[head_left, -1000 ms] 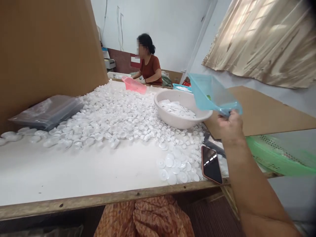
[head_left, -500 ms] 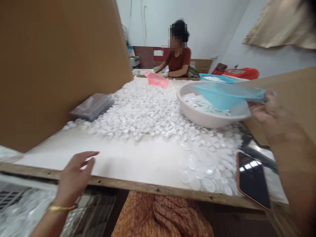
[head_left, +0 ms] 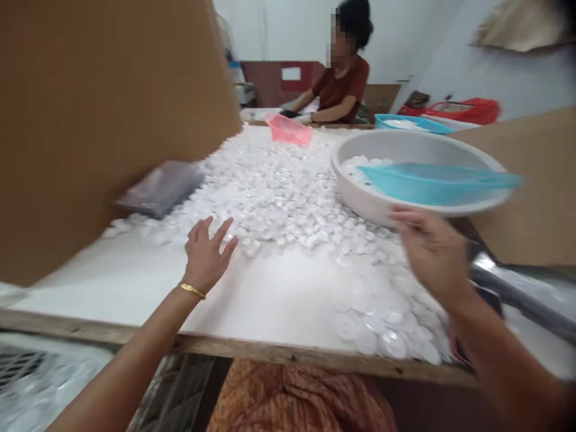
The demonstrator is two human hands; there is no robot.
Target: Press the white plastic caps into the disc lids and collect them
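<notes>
A wide heap of small white plastic caps (head_left: pixel 279 198) covers the far part of a white table (head_left: pixel 270 294). My left hand (head_left: pixel 206 255), with a gold bangle at the wrist, hovers over the table at the near edge of the heap, fingers spread and holding nothing. My right hand (head_left: pixel 432 252) is blurred, fingers loosely apart, over the caps just in front of a pale round basin (head_left: pixel 360 201). A light blue scoop (head_left: pixel 432 183) rests inside the basin on flat white caps, free of my hand.
A tall cardboard sheet (head_left: pixel 108 120) stands at the left. A clear bag (head_left: pixel 159 189) lies beside it. A pink scoop (head_left: pixel 288 129) sits far back near a seated person (head_left: pixel 339 90). A blue basin (head_left: pixel 411 124) and cardboard (head_left: pixel 540 180) are at right.
My right hand has let go of the blue scoop, which now lies in the basin, and dropped toward the caps. My left hand came up from below the table edge to the heap.
</notes>
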